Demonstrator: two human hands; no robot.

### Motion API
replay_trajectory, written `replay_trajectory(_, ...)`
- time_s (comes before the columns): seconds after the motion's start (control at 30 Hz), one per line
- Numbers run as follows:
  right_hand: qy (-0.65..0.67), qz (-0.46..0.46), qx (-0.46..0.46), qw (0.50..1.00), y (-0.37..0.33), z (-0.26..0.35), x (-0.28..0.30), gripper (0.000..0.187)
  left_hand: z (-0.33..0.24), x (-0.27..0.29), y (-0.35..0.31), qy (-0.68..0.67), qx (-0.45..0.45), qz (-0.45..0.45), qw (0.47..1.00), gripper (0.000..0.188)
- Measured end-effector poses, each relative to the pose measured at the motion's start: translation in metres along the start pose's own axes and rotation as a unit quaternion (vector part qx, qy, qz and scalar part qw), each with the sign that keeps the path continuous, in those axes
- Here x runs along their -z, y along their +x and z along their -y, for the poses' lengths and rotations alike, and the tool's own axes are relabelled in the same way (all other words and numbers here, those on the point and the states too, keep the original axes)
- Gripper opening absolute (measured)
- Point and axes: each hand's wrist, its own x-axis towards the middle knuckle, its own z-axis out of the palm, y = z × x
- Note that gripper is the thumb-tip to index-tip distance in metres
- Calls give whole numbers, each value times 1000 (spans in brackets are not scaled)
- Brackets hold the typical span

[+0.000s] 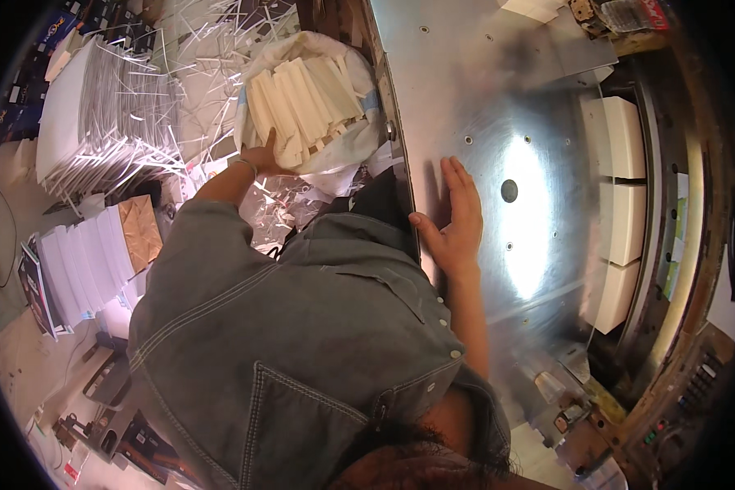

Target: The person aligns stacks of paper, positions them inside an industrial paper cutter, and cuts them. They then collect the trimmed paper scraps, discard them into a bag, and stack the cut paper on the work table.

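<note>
My left hand (263, 161) is stretched out to the near left rim of a white sack (359, 151). Its visible fingers are spread against the sack's edge and the paper there; some fingertips are hidden. Cream paper offcuts (306, 102) fill the sack in thick bundles of strips. My right hand (457, 214) lies open at the left edge of a shiny metal table (539, 245), fingers extended and thumb out to the side. Nothing is held in it. Three cream paper blocks (621, 220) stand in a row along the table's far right side.
A large paper stack (98, 114) stands at far left, with loose paper strips (212, 57) scattered beside it. Nearer are white paper bundles (86, 261) and a brown-wrapped packet (141, 233). A machine with a button panel (698, 380) borders the table on the right.
</note>
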Motion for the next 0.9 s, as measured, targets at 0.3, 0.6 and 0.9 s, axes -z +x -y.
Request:
replay_trajectory(0.3, 19, -9, 10, 1000, -6, -2, 3, 80, -6, 24, -54, 258, -285, -105, 917, 13)
replay_trajectory(0.6, 63, -26, 18, 998, -7, -1, 0, 74, -61, 44, -89, 350, -354, -42, 866, 21)
replay_trajectory(0.9, 157, -117, -138, 971, -39, -50, 89, 73, -124, 135, -110, 20, -460, -282, 842, 78)
